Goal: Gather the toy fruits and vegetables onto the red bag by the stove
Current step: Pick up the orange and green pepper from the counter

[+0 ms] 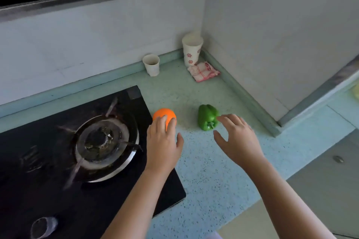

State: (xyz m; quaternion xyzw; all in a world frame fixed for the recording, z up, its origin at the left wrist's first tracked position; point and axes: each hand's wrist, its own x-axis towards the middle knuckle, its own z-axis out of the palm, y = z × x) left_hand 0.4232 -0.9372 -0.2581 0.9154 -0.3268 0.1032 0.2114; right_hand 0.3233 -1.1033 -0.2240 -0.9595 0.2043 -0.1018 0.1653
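So the speckled blue-green counter (204, 170) runs into a back right corner, and the black stove (48, 161) takes up its whole left side. Both hands are out over the middle strip just beside the stove's right edge. The left hand (163, 141) has its fingers laid over the top of the toy orange (162, 113), thumb still hanging off to the side, so I'd call that resting on it, not a real grip yet. The right hand (237, 137) is spread wide open with a fingertip at or just touching the green toy pepper (206, 117), which lies on its side, near the orange but not touching it. Way back in the corner there's a tall paper cup (192, 50), a small paper cup (151, 65) along the back edge, and a folded white-and-red bundle (203, 72) right by the tall cup. That's probably the bag, but I honestly can't tell for sure. My read is we're at the pick-up step, both at once. Next up: close fingers and thumb round each toy, lift, then carry them back toward that corner without clipping the cups.
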